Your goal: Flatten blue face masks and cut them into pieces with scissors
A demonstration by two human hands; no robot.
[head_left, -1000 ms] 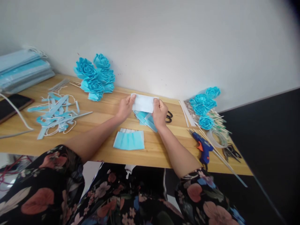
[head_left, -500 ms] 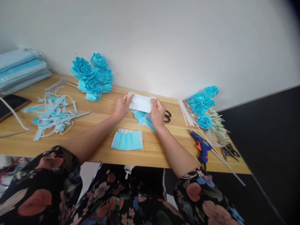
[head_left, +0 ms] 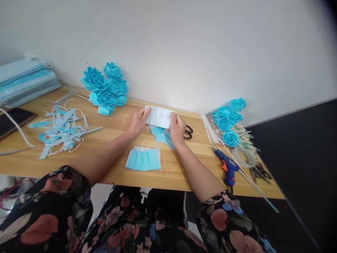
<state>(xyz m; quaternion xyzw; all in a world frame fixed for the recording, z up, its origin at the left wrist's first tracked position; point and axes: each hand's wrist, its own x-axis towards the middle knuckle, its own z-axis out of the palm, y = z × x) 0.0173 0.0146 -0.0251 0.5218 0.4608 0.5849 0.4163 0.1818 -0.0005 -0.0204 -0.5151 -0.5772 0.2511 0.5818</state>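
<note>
Both my hands hold a white rectangular sheet (head_left: 160,116) of mask material above the wooden table (head_left: 110,138). My left hand (head_left: 138,123) pinches its left end, and my right hand (head_left: 177,129) pinches its right end. Under the sheet lies a small heap of blue cut pieces (head_left: 162,135). A pleated blue mask piece (head_left: 143,159) lies flat nearer to me, between my forearms. Black scissors (head_left: 188,132) rest just right of my right hand.
Blue paper-like roses (head_left: 105,88) lean by the wall at the left; more roses on sticks (head_left: 228,121) lie at the right. A blue glue gun (head_left: 226,167), wooden sticks (head_left: 246,174), cut strips (head_left: 60,128), a stack of masks (head_left: 25,80) and a dark phone (head_left: 13,118) are also on the table.
The camera view shifted slightly; my hands keep their hold on the white sheet in nearly the same place.
</note>
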